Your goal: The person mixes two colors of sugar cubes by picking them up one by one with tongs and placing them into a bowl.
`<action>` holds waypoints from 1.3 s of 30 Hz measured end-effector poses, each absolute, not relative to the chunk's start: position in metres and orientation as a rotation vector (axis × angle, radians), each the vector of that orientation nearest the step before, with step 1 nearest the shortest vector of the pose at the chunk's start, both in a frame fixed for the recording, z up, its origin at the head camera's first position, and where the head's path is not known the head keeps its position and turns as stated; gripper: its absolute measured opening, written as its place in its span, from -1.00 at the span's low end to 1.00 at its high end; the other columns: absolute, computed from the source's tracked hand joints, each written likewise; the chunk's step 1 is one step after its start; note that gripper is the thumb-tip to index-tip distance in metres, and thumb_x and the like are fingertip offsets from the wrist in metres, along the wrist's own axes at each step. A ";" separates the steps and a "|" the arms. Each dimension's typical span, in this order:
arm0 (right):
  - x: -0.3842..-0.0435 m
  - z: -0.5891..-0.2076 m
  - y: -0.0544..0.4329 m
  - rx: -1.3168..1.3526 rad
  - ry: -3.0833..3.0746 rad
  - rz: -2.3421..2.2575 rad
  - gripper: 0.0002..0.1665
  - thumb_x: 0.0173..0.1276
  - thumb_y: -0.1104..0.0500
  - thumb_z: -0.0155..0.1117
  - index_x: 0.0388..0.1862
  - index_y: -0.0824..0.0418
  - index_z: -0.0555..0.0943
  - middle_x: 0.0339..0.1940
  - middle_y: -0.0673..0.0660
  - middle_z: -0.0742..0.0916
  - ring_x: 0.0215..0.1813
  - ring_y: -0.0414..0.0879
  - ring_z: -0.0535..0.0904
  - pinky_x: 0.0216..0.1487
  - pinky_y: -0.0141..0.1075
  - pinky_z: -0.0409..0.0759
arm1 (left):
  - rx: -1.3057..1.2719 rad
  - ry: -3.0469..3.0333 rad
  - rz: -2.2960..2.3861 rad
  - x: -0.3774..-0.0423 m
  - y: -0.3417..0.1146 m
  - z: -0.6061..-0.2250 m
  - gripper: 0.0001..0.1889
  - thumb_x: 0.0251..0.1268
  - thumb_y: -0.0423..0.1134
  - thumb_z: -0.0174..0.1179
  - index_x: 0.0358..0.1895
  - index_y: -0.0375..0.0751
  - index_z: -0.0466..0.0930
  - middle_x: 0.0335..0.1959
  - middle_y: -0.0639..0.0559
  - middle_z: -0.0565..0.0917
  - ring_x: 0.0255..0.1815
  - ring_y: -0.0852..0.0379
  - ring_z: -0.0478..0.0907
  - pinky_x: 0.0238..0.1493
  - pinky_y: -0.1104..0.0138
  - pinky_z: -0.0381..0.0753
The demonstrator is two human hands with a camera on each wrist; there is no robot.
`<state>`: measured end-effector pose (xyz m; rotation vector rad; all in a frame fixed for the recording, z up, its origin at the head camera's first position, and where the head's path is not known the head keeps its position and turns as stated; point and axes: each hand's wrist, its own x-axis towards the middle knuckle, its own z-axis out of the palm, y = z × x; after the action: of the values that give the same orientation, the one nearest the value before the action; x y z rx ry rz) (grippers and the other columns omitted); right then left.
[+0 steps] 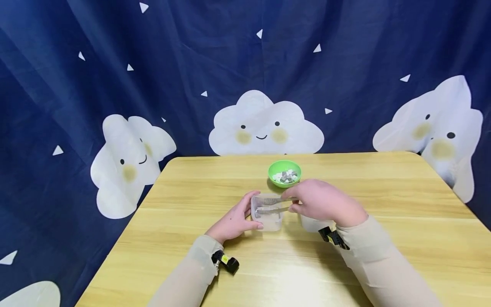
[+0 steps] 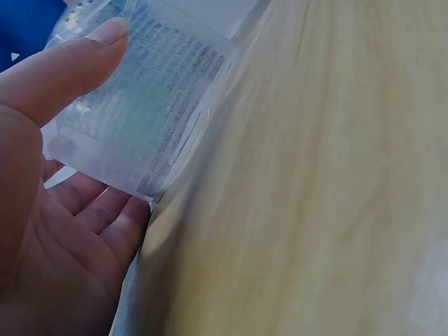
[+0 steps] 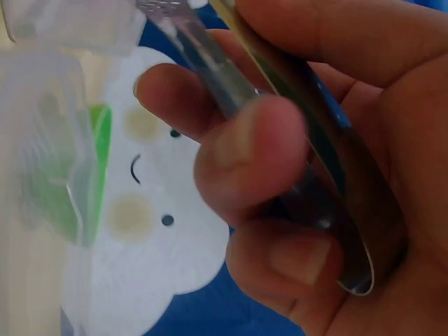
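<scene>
My left hand (image 1: 235, 219) grips a clear plastic container (image 1: 271, 225), its thumb on the near side and the fingers on the far left side. In the left wrist view the thumb (image 2: 63, 73) lies against the container's wall. Metal tongs (image 3: 378, 217) are held in my right hand (image 1: 322, 200), the fingers curled round their arms. The tips of the tongs, spread apart, reach over the opening of that container. A second clear container (image 1: 311, 224) sits just under my right hand, which partly hides it.
Behind the containers stands a green bowl (image 1: 273, 167) with several white and grey cubes (image 1: 287, 176). All of it is on a wooden table (image 1: 192, 187). A dark blue curtain (image 1: 245, 55) with cloud shapes hangs past the table's far edge.
</scene>
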<state>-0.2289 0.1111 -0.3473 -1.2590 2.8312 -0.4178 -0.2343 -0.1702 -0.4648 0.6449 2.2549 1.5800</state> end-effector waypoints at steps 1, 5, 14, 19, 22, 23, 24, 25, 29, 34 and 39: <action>-0.229 -0.350 0.109 -1.278 2.832 -0.399 -0.74 0.30 0.15 0.45 -0.02 0.01 0.75 -0.28 -0.15 0.74 -0.35 -0.26 0.56 -0.25 -0.21 0.61 | 0.646 2.261 1.574 -0.234 -0.170 -0.465 0.11 0.12 -0.26 0.52 0.64 0.00 -0.09 0.54 0.00 0.26 0.48 0.13 0.30 0.46 0.31 0.24; -0.229 -0.353 0.102 -1.318 2.844 -0.348 -0.85 0.26 0.14 0.48 -0.18 -0.04 0.77 -0.38 -0.23 0.70 -0.40 -0.27 0.54 -0.29 -0.19 0.61 | 0.665 2.264 1.573 -0.234 -0.170 -0.463 0.12 0.12 -0.28 0.52 0.64 -0.01 -0.10 0.55 -0.03 0.25 0.48 0.11 0.30 0.46 0.32 0.23; -0.227 -0.354 0.084 -1.171 2.900 -0.202 -0.89 0.25 0.08 0.49 -0.39 -0.12 0.69 -0.58 -0.27 0.55 -0.54 -0.24 0.44 -0.48 -0.22 0.49 | 0.628 2.246 1.592 -0.235 -0.171 -0.462 0.12 0.12 -0.29 0.52 0.65 0.04 -0.09 0.55 0.00 0.25 0.48 0.13 0.29 0.44 0.32 0.26; -0.225 -0.356 0.075 -1.118 2.920 -0.126 -0.85 0.24 0.05 0.46 -0.45 -0.10 0.63 -0.57 -0.22 0.56 -0.56 -0.19 0.42 -0.54 -0.21 0.45 | 0.633 2.251 1.585 -0.234 -0.170 -0.463 0.12 0.12 -0.27 0.52 0.65 0.04 -0.09 0.55 0.01 0.25 0.48 0.14 0.29 0.44 0.32 0.26; -0.224 -0.356 0.073 -1.120 2.926 -0.117 -0.80 0.23 0.06 0.46 -0.50 -0.10 0.60 -0.59 -0.21 0.54 -0.58 -0.18 0.41 -0.55 -0.21 0.43 | 0.640 2.258 1.577 -0.233 -0.170 -0.463 0.11 0.13 -0.26 0.52 0.64 0.04 -0.08 0.55 0.02 0.25 0.48 0.14 0.29 0.45 0.31 0.25; -0.224 -0.356 0.072 -1.130 2.928 -0.114 -0.79 0.24 0.06 0.47 -0.51 -0.11 0.59 -0.59 -0.21 0.54 -0.58 -0.19 0.41 -0.55 -0.21 0.43 | 0.640 2.257 1.577 -0.233 -0.170 -0.463 0.10 0.14 -0.26 0.51 0.64 0.04 -0.08 0.54 0.03 0.25 0.48 0.14 0.29 0.45 0.30 0.25; -0.223 -0.356 0.072 -1.138 2.929 -0.114 -0.78 0.23 0.07 0.47 -0.52 -0.11 0.59 -0.60 -0.21 0.53 -0.58 -0.19 0.40 -0.55 -0.22 0.43 | 0.643 2.255 1.576 -0.233 -0.170 -0.463 0.10 0.14 -0.27 0.51 0.64 0.04 -0.08 0.54 0.02 0.25 0.49 0.14 0.29 0.46 0.30 0.24; -0.223 -0.356 0.073 -1.146 2.931 -0.114 -0.78 0.23 0.07 0.47 -0.52 -0.11 0.59 -0.60 -0.21 0.53 -0.58 -0.19 0.40 -0.55 -0.22 0.42 | 0.645 2.254 1.575 -0.233 -0.170 -0.463 0.10 0.14 -0.27 0.51 0.64 0.04 -0.08 0.54 0.02 0.25 0.49 0.13 0.28 0.46 0.29 0.24; -0.223 -0.357 0.073 -1.186 2.942 -0.109 -0.79 0.26 0.11 0.45 -0.51 -0.12 0.62 -0.59 -0.21 0.55 -0.59 -0.18 0.40 -0.58 -0.21 0.41 | 0.647 2.252 1.577 -0.233 -0.170 -0.462 0.09 0.16 -0.26 0.50 0.64 0.03 -0.08 0.54 0.02 0.26 0.49 0.13 0.28 0.46 0.29 0.24; -0.222 -0.356 0.075 -1.250 2.936 -0.133 -0.80 0.30 0.12 0.44 -0.49 -0.11 0.64 -0.57 -0.22 0.57 -0.58 -0.21 0.40 -0.57 -0.22 0.43 | 0.641 2.248 1.576 -0.232 -0.170 -0.462 0.10 0.15 -0.26 0.51 0.64 0.03 -0.09 0.55 0.02 0.25 0.48 0.14 0.29 0.45 0.31 0.26; -0.222 -0.352 0.083 -1.282 2.960 -0.219 -0.84 0.29 0.15 0.46 -0.42 -0.12 0.70 -0.52 -0.25 0.62 -0.53 -0.24 0.44 -0.51 -0.22 0.49 | 0.640 2.250 1.575 -0.232 -0.170 -0.463 0.11 0.13 -0.27 0.52 0.64 0.02 -0.09 0.55 0.02 0.24 0.48 0.13 0.29 0.45 0.32 0.25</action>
<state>-0.2222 0.0825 -0.3520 -1.2817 2.9603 -0.2194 -0.2321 -0.1701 -0.4628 0.6402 2.2497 1.5754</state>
